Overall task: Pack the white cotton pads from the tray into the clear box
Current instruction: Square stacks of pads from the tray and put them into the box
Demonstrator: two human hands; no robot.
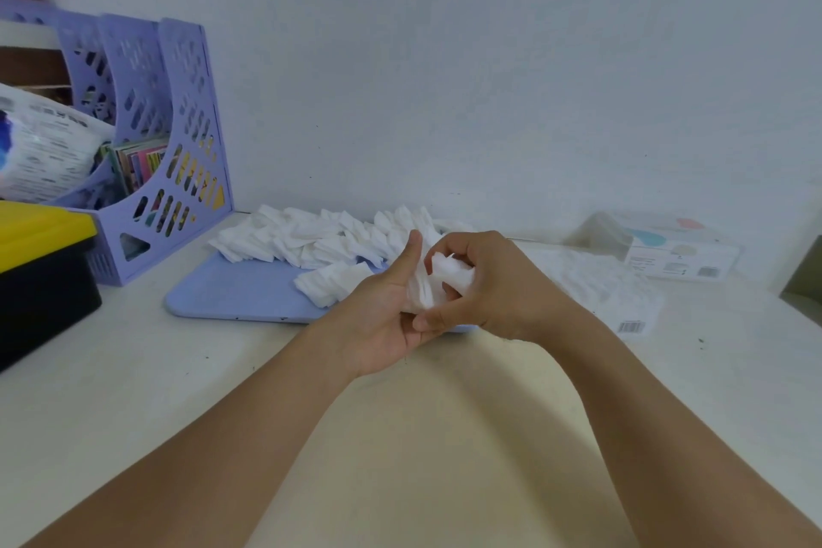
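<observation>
Both hands are bunched around one small stack of cotton pads (433,280) just above the near edge of the blue tray (240,294): the left hand (391,311) cups it from below with the thumb up, and the right hand (485,285) curls its fingers over the top. Most pads are still heaped on the tray. The clear box (658,251) sits well off to the right, so honestly the loose, uneven stack could fan out or shed pads on the way over.

1. Square white cotton pads (311,236) are lying heaped in overlapping rows across the far side of the flat pale-blue plastic tray (231,294).
2. A small bunch of pads (438,280) is sitting upright, pinched together above the tray's near right edge.
3. The clear plastic box (658,249) is resting at far right, well apart from the tray.
</observation>
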